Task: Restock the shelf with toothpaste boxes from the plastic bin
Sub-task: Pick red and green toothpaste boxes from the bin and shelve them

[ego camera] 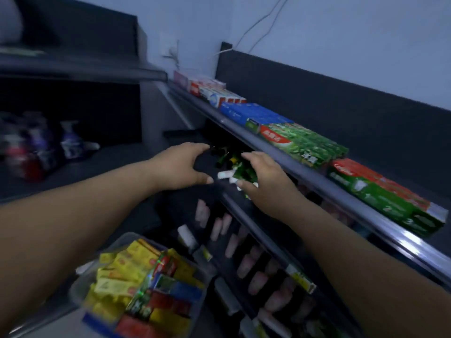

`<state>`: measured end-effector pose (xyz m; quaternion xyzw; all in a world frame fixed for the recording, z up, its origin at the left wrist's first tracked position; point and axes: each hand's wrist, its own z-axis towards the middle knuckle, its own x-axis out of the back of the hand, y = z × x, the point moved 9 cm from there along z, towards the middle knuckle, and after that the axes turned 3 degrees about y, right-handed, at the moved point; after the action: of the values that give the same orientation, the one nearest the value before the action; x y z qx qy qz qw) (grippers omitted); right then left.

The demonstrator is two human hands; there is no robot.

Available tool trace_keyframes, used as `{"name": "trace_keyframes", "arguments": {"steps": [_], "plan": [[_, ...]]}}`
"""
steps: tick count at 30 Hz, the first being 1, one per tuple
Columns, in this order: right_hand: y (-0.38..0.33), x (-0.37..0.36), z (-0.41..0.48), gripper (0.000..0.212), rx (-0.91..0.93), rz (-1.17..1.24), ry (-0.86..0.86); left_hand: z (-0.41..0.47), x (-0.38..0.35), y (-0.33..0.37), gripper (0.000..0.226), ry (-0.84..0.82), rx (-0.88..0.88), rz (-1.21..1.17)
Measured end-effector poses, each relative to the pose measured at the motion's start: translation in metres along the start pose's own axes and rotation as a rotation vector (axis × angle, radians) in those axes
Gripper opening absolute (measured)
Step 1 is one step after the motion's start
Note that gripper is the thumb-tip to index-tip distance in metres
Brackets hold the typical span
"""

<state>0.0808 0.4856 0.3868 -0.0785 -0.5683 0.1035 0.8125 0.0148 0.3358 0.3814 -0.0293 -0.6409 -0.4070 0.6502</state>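
Note:
My right hand [262, 181] grips a green toothpaste box [244, 173] with white ends, holding it at the mouth of the dark second shelf. My left hand [180, 167] hovers just left of that box, fingers curved and spread, holding nothing. The clear plastic bin [80, 289] sits at the lower left, filled with several yellow, red, blue and green toothpaste boxes [136, 272]. The top shelf [317, 189] carries a row of red, white, blue and green toothpaste boxes [302, 145] running from far left to near right.
Lower shelves [246, 254] below my hands hold rows of pinkish and white items behind a grey rail. Bottles [70, 142] stand blurred on a dark shelf at the left. A white wall with a cable rises behind the shelving.

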Motion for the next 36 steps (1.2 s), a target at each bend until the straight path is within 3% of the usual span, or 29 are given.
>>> {"name": "trace_keyframes", "arguments": {"steps": [15, 30, 36], "plan": [[-0.084, -0.232, -0.006, 0.063, -0.042, 0.146, -0.424, -0.088, -0.063, -0.212, 0.086, -0.135, 0.358, -0.017], [-0.003, -0.421, -0.068, 0.067, -0.407, 0.236, -0.721, -0.125, -0.252, -0.315, 0.079, -0.421, 0.613, -0.201], [0.031, -0.474, -0.066, 0.053, -0.618, 0.399, -0.671, -0.108, -0.309, -0.335, 0.072, -0.403, 0.697, -0.294]]}}
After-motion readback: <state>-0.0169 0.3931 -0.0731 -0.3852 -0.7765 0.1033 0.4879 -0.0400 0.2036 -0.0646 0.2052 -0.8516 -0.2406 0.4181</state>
